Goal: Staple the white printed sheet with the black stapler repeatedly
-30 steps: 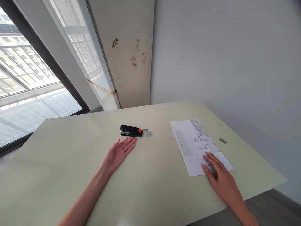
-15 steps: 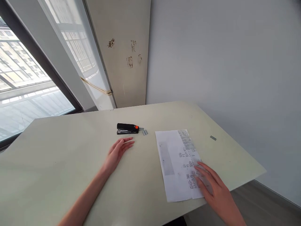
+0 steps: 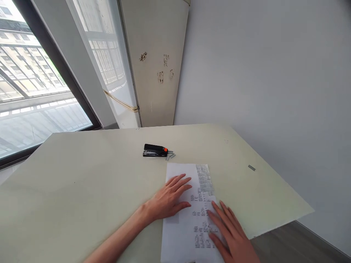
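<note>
White printed paper [image 3: 179, 241] lies on the pale table [image 3: 109, 175] in front of me; whether it is one sheet or more I cannot tell. My left hand [image 3: 171, 197] rests on its left half, fingers spread and pointing right. On its lower right edge lies my right hand [image 3: 227, 226], fingers stretched out and a little apart. Neither hand grips anything. Beyond the paper's top edge is a black stapler [image 3: 155, 150] with an orange-red button, lying with its nose to the left. Several staple strips [image 3: 170, 156] lie at its right end.
A single grey staple strip [image 3: 251, 168] lies toward the table's right edge. Behind the table stand a grey wall [image 3: 260, 73] and a beige fridge-like cabinet [image 3: 153, 95] with brown marks. A window [image 3: 30, 69] is at the left.
My left hand has moved from beside the stapler onto the paper. The paper has shifted left and nearer to me and now lies straighter, with my right hand still on its right edge.
</note>
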`<state>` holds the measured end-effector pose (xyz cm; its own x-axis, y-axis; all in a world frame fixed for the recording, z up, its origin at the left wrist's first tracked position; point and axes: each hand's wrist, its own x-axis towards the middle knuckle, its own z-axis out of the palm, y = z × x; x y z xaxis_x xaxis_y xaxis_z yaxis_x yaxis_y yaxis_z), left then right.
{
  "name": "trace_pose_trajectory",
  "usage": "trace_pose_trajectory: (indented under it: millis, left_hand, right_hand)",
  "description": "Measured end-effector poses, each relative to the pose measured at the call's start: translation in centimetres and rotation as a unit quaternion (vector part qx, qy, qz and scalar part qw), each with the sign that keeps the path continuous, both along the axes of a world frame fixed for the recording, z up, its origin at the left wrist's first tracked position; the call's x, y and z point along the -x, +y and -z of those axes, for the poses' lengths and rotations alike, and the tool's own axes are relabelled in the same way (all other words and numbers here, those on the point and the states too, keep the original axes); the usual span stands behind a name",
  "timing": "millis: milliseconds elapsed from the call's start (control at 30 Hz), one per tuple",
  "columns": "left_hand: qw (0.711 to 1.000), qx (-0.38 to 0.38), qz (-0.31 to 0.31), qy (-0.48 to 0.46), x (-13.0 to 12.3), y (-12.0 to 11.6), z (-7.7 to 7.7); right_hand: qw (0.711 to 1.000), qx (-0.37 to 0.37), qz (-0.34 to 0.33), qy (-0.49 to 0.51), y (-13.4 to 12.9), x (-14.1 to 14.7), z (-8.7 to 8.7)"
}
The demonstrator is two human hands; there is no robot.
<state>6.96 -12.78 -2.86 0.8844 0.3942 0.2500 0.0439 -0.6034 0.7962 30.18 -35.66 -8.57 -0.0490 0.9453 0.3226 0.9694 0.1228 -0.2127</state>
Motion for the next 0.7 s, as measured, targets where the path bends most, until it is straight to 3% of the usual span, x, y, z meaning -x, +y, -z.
trace_pose_trajectory:
  millis: [267,400,500,700]
  left_hand:
    - [0.994,-0.089,-0.057,0.007,5.7,0.6,-0.1]
    - [0.971,-0.197,-0.076,0.109,9.6,2.1,0.2]
    - [0.948,-0.260,-0.102,0.151,11.8,3.2,0.7]
    - [0.928,-0.307,-0.169,0.130,12.2,3.8,1.4]
  right_hand:
    - [0.994,0.047,-0.054,0.085,2.6,2.3,-1.7]
    - [0.976,0.109,-0.052,0.182,5.8,2.1,-2.6]
    - [0.961,0.112,-0.042,0.251,9.1,2.2,-2.9]
    - [0.944,0.068,-0.038,0.320,13.4,3.3,-2.8]
